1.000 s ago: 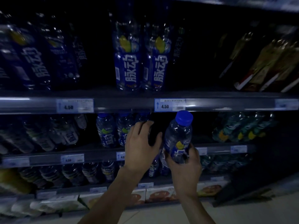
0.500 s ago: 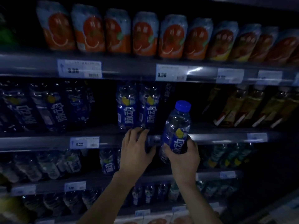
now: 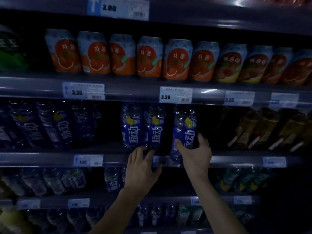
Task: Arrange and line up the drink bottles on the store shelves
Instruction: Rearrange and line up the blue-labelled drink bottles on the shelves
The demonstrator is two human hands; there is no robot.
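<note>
My right hand (image 3: 195, 156) grips the lower part of a blue-labelled drink bottle (image 3: 184, 130), held upright at the front edge of the middle shelf (image 3: 50, 158); its cap is hidden behind the shelf rail above. Just left of it stand two matching blue bottles (image 3: 143, 127) side by side on that shelf. My left hand (image 3: 143, 166) rests with spread fingers against the shelf edge, its fingertips touching the bases of those two bottles. More blue bottles (image 3: 50, 125) stand further left in the dark.
Orange and peach drink cans (image 3: 152, 58) fill the shelf above. Dark yellow-labelled bottles (image 3: 261, 127) stand to the right on the middle shelf. Lower shelves hold more bottles (image 3: 111, 181). Price tags (image 3: 175, 95) line the shelf rails. A dark gap lies behind the held bottle.
My right hand has lifted the bottle from the lower shelf up to the middle shelf, beside the two blue bottles. My left hand rose to that shelf's edge. The view tilted upward.
</note>
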